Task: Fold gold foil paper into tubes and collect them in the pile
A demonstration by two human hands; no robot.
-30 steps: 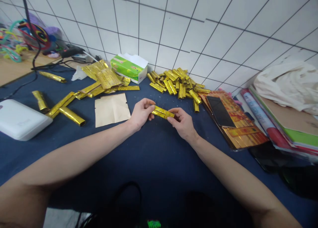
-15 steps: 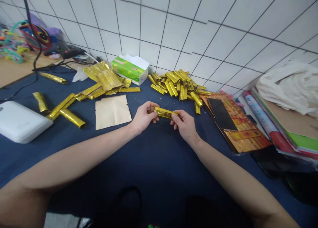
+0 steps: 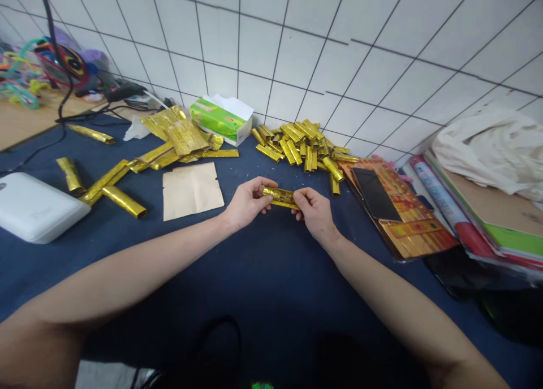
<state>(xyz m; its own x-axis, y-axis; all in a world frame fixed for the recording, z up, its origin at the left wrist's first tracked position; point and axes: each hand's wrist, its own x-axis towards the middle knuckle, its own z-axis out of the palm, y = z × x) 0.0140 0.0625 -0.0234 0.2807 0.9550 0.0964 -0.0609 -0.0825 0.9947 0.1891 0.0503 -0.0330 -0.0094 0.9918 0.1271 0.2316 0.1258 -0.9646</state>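
A short folded gold foil strip point(image 3: 280, 197) is held between both hands above the dark blue table cover point(image 3: 263, 276). My left hand point(image 3: 248, 201) pinches its left end, fingers curled. My right hand point(image 3: 316, 211) pinches the right end the same way. A heap of folded gold pieces point(image 3: 303, 143) lies just beyond the hands by the wall. A tan paper sheet point(image 3: 192, 190) lies flat to the left of my left hand.
Loose gold sheets and long rolls point(image 3: 169, 140) lie at the left with a white box point(image 3: 36, 208). A green tissue box point(image 3: 220, 117) stands by the tiled wall. A phone point(image 3: 375, 194) rests on a printed paper stack point(image 3: 403, 219); books and white cloth point(image 3: 487, 151) are at right.
Both hands have closed in on the gold strip, which looks shorter and more bunched between the fingers. The arms have hardly moved.
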